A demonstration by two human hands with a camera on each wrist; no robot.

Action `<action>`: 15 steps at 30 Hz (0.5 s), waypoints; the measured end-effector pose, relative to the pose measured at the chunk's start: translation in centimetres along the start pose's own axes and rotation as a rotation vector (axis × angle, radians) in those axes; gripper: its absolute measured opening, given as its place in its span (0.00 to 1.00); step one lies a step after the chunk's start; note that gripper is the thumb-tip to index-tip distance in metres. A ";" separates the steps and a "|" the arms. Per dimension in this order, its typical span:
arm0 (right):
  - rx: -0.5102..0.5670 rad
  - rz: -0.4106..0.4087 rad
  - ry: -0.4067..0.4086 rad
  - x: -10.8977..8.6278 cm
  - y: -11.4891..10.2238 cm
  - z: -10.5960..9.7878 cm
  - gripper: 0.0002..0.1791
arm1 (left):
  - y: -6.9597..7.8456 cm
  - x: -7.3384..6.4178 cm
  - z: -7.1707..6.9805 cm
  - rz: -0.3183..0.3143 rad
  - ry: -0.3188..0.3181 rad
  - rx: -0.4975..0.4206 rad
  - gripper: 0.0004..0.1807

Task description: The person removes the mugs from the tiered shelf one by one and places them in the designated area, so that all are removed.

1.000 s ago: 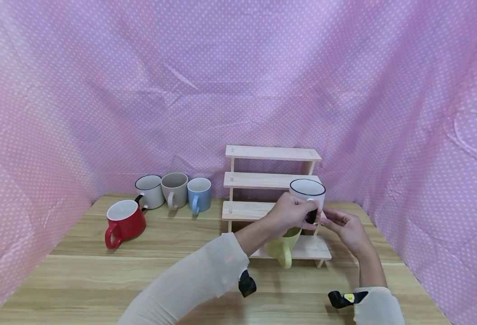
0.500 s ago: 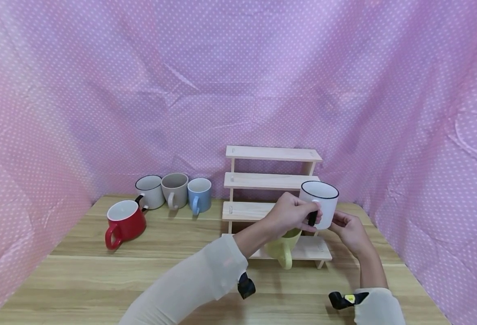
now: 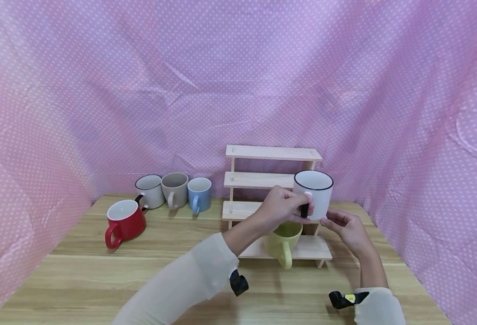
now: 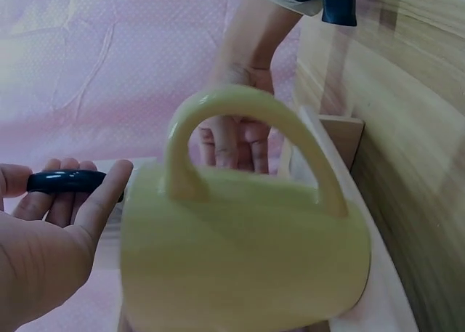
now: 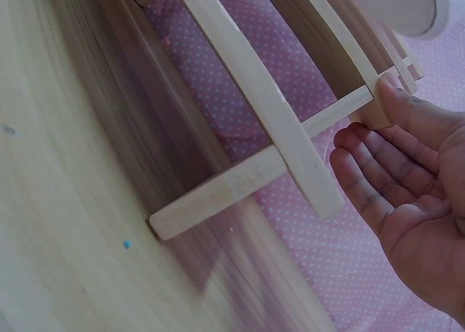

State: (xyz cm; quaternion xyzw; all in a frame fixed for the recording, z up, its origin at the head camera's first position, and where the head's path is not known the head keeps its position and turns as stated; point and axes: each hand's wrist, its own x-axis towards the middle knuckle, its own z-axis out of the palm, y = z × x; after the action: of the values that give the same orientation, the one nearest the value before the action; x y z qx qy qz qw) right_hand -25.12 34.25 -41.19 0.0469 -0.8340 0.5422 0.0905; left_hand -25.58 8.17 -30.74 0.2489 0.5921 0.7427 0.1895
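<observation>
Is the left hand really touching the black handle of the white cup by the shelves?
Touching. The left wrist view shows the left hand gripping the black handle, with no gap between them.

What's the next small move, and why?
Probably lower the white mug onto the second shelf from the bottom: the left grip holds its black handle, its underside shows in the right-wrist view, so it looks unseated, and the right grip pinches that shelf's end.

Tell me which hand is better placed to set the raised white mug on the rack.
Left, probably: the left hand grips the black handle of the white mug, while the right hand is at the end of the rack, seemingly holding a shelf's edge.
</observation>
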 end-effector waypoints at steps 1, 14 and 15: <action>-0.003 -0.001 0.003 0.0 0.0 0.0 0.29 | 0.2 -0.1 -0.1 0.006 -0.004 0.001 0.19; 0.008 -0.030 0.003 0.0 0.3 0.0 0.29 | 2.7 -1.9 -3.1 0.102 0.009 0.054 0.16; 0.016 -0.032 0.000 0.0 0.3 0.0 0.29 | 2.9 -2.1 -3.6 0.106 0.009 0.049 0.16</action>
State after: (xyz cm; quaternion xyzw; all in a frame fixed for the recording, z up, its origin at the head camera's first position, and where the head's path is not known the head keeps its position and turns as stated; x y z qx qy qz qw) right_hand -25.17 34.38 -41.48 0.0609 -0.8287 0.5475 0.0988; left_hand -25.96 3.52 -28.86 0.2809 0.5970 0.7381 0.1410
